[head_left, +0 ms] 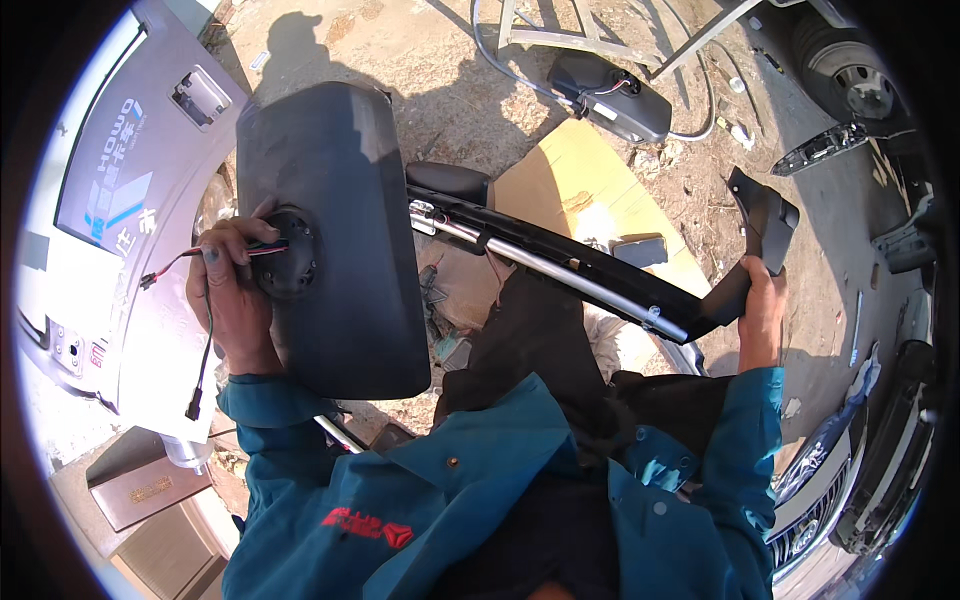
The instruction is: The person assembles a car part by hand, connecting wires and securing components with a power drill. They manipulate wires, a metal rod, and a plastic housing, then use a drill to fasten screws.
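Observation:
A large black truck mirror housing [350, 280] stands in front of me at the left. On its face is a round mount [300, 265], with thin wires and small connectors [193, 405] coming out. My left hand [235, 305] is closed with its fingers on the wires at this mount. Farther right, my right hand [763, 315] grips the angled end of a long black mirror arm [590, 280]. A silver metal tube [550, 262] lies along that arm, which reaches behind the housing; their junction is hidden.
On the ground lie a flattened cardboard sheet [560, 160], a phone [640, 250] and another black mirror housing [610, 97] with a cable. A metal stand [580, 40] is beyond. Vehicle door panel [165, 110] at left; wheel [855, 85] and grille [825, 505] at right.

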The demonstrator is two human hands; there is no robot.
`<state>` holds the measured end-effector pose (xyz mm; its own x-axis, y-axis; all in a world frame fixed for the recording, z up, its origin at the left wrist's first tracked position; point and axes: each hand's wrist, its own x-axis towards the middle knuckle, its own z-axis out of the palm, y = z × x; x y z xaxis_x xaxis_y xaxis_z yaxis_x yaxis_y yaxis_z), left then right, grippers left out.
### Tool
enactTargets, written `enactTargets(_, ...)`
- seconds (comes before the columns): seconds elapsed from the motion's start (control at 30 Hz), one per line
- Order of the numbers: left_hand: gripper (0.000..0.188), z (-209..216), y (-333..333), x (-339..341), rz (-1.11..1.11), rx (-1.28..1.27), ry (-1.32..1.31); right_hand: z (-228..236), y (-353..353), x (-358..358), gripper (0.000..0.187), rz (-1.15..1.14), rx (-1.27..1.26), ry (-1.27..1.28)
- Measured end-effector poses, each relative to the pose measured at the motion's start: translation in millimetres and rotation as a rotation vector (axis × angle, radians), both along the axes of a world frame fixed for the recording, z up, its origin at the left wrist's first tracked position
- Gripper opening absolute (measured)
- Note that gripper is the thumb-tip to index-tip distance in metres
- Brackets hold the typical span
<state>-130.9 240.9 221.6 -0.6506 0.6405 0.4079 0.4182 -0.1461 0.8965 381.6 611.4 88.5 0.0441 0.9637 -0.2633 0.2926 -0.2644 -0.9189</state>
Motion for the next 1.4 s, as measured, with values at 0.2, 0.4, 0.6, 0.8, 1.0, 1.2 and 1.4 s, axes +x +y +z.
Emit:
enactTargets(0.2, 0.043, -6.1, 180.9, -27.5, -0.570, 0.069, -0.011, 34.0, -35.0, -20.0, 0.048, -0.036, 0.036, -0.085)
enactTargets(0.4, 0.052, -63.6, 340.5, -5.9, -0.952, -0.156, -0.015, 37.7, -45.3, -22.7, 0.049, -0.031, 0.043, -0.029)
enactTargets(0.6, 0.051, -161.4, 420.1, 68.2, -1.109, -0.378, 0.175, 43.0, -43.3, -22.4, 0.051, -0.086, -0.041, -0.034)
enactTargets(0.8, 0.049, -248.1, 440.3, 111.4, -1.270, -0.477, 0.442, 31.0, -32.0, -15.3, 0.052, -0.122, -0.077, -0.077)
enactTargets(1.0, 0.034, -296.7, 440.5, 122.8, -1.473, -0.592, 0.320, 24.1, -20.0, -14.0, 0.049, -0.144, -0.110, -0.040)
enactTargets(1.2, 0.039, -314.5, 452.3, 137.8, -1.626, -0.910, 0.353, 19.1, -8.2, -14.1, 0.060, -0.120, -0.212, -0.041)
enactTargets(1.4, 0.038, -361.1, 429.8, 144.8, -1.773, -0.677, 0.648, 6.4, 5.0, -16.4, 0.057, -0.146, -0.192, -0.019)
